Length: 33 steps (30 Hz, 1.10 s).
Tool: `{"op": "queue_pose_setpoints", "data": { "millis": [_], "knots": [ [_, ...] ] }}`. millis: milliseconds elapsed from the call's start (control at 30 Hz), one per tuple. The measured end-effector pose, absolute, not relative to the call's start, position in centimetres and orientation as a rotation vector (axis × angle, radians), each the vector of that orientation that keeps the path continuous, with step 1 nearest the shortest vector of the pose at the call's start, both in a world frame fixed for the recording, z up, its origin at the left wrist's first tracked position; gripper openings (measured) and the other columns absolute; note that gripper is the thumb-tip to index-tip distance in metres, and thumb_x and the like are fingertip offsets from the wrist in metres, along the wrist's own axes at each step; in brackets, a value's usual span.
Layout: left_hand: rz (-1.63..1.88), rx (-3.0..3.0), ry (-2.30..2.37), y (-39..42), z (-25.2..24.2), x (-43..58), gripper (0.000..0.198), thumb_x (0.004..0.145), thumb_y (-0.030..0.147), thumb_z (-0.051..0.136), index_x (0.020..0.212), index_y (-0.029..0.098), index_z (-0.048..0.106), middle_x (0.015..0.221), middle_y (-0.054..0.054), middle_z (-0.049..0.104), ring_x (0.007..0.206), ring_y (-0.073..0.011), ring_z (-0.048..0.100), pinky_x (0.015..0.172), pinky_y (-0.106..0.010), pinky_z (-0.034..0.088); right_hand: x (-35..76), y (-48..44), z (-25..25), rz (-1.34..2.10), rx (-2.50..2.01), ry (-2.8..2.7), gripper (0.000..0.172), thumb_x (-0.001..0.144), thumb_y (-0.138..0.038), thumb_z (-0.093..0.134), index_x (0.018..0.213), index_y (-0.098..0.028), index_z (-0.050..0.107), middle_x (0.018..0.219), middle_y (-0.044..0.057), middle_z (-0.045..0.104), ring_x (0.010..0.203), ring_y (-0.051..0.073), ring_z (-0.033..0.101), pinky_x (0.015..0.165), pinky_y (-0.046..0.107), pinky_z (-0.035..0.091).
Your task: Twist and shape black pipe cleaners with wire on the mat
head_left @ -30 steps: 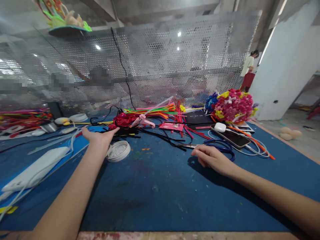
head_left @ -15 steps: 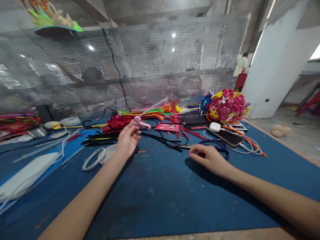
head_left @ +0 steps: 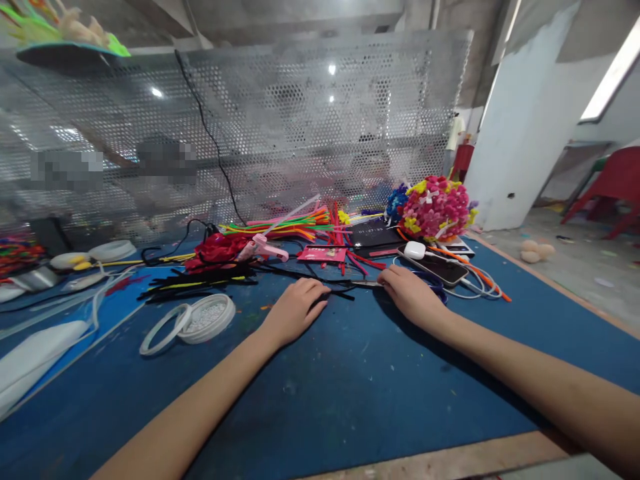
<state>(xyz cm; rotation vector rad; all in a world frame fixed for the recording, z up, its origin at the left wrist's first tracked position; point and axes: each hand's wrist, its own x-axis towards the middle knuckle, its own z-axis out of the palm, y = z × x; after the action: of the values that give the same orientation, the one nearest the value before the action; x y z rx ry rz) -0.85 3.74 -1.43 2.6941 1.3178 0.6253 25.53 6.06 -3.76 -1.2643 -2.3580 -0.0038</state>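
Observation:
My left hand (head_left: pixel 295 310) lies palm down on the blue mat (head_left: pixel 350 373), fingers stretched forward, their tips touching a thin black strand (head_left: pixel 336 293). My right hand (head_left: pixel 411 293) is curled over the blue handles of a pair of scissors (head_left: pixel 367 284), fingertips by the pivot; the blades point left toward my left hand. The handles are mostly hidden under the hand. The two hands sit close together at mid table.
A round white tin of beads (head_left: pixel 206 317) and its lid ring (head_left: pixel 161 331) lie to the left. Behind are a red flower (head_left: pixel 216 247), coloured pipe cleaners (head_left: pixel 295 223), a flower ball (head_left: pixel 436 208), a phone (head_left: pixel 439 267) and a perforated screen (head_left: pixel 310 133).
My left hand swept from the far left past the pink tool to the black strand at mid table. My right hand slid forward onto the scissors. The view turned right.

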Motion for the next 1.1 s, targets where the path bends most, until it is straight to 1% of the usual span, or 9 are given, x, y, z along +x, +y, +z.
{"op": "queue_pose_setpoints", "data": {
  "millis": [67, 233, 333, 467, 600, 733, 833, 933, 1100],
  "knots": [
    [0.589, 2.746, 1.316, 3.9, -1.5, -0.9, 0.025, 0.088, 0.024, 0.046, 0.11, 0.02, 0.057, 0.111, -0.008, 0.059, 0.105, -0.0229, 0.05, 0.093, -0.041, 0.038, 25.3, 6.2, -3.9, -0.039, -1.301, -2.343, 0.022, 0.087, -0.005, 0.038, 0.094, -0.014, 0.057, 0.093, 0.009, 0.056, 0.088, 0.02, 0.051, 0.073, 0.029, 0.041],
    [0.542, 2.818, 1.348, 4.1, -1.8, -1.1, 0.026, 0.09, 0.024, 0.043, 0.111, 0.018, 0.057, 0.113, -0.008, 0.06, 0.108, -0.0219, 0.05, 0.095, -0.041, 0.039, 25.0, 6.1, -3.8, -0.104, -1.339, -2.339, 0.025, 0.084, -0.003, 0.039, 0.093, -0.014, 0.059, 0.093, 0.009, 0.056, 0.086, 0.02, 0.05, 0.069, 0.028, 0.04],
    [0.519, 2.843, 1.367, 4.2, -1.9, -1.2, 0.028, 0.091, 0.026, 0.043, 0.114, 0.018, 0.057, 0.116, -0.008, 0.06, 0.111, -0.0216, 0.05, 0.097, -0.041, 0.038, 24.9, 5.7, -3.4, -0.125, -1.322, -2.36, 0.021, 0.086, -0.007, 0.043, 0.09, -0.015, 0.061, 0.091, 0.008, 0.056, 0.087, 0.019, 0.05, 0.072, 0.028, 0.04],
    [0.467, 2.877, 1.346, 4.4, -2.1, -1.3, 0.034, 0.091, 0.031, 0.043, 0.122, 0.02, 0.051, 0.128, -0.007, 0.054, 0.119, -0.0208, 0.045, 0.101, -0.04, 0.035, 24.6, 5.4, -3.2, -0.155, -1.292, -2.408, 0.013, 0.086, -0.021, 0.051, 0.087, -0.017, 0.064, 0.09, 0.007, 0.057, 0.086, 0.021, 0.05, 0.075, 0.03, 0.041],
    [0.429, 2.913, 1.332, 4.4, -2.2, -1.3, 0.04, 0.092, 0.033, 0.042, 0.13, 0.022, 0.043, 0.134, -0.006, 0.049, 0.123, -0.0202, 0.042, 0.102, -0.04, 0.035, 24.2, 5.5, -3.3, -0.189, -1.32, -2.422, 0.012, 0.087, -0.018, 0.051, 0.086, -0.014, 0.063, 0.09, 0.009, 0.057, 0.085, 0.022, 0.05, 0.076, 0.033, 0.041],
    [0.451, 2.966, 1.366, 5.0, -1.8, -1.1, 0.032, 0.091, 0.03, 0.043, 0.121, 0.021, 0.052, 0.122, -0.009, 0.055, 0.112, -0.0213, 0.049, 0.095, -0.039, 0.039, 24.0, 5.7, -3.5, -0.22, -1.343, -2.433, 0.012, 0.087, -0.014, 0.049, 0.085, -0.012, 0.061, 0.088, 0.01, 0.057, 0.085, 0.023, 0.05, 0.077, 0.033, 0.04],
    [0.44, 3.029, 1.356, 6.3, -1.2, -0.5, 0.02, 0.089, 0.027, 0.048, 0.102, 0.02, 0.062, 0.101, -0.007, 0.061, 0.095, -0.0211, 0.054, 0.083, -0.036, 0.043, 23.9, 5.6, -3.5, -0.249, -1.345, -2.44, 0.014, 0.088, -0.015, 0.047, 0.085, -0.011, 0.06, 0.088, 0.01, 0.057, 0.085, 0.023, 0.05, 0.078, 0.033, 0.039],
    [0.448, 3.074, 1.363, 7.9, -0.7, 0.2, 0.015, 0.088, 0.025, 0.05, 0.086, 0.019, 0.063, 0.087, -0.005, 0.062, 0.085, -0.0202, 0.056, 0.076, -0.032, 0.043, 23.9, 5.3, -3.4, -0.261, -1.332, -2.446, 0.013, 0.089, -0.016, 0.046, 0.087, -0.013, 0.059, 0.089, 0.009, 0.057, 0.085, 0.021, 0.049, 0.077, 0.032, 0.038],
    [0.571, 3.052, 1.522, 10.1, -0.6, 1.3, 0.017, 0.091, 0.022, 0.044, 0.09, 0.014, 0.059, 0.09, -0.01, 0.062, 0.086, -0.0225, 0.057, 0.076, -0.034, 0.043, 23.7, 4.9, -3.3, -0.255, -1.333, -2.436, 0.009, 0.087, -0.017, 0.049, 0.089, -0.016, 0.057, 0.092, 0.007, 0.057, 0.086, 0.02, 0.048, 0.071, 0.03, 0.037]
  ]
}}
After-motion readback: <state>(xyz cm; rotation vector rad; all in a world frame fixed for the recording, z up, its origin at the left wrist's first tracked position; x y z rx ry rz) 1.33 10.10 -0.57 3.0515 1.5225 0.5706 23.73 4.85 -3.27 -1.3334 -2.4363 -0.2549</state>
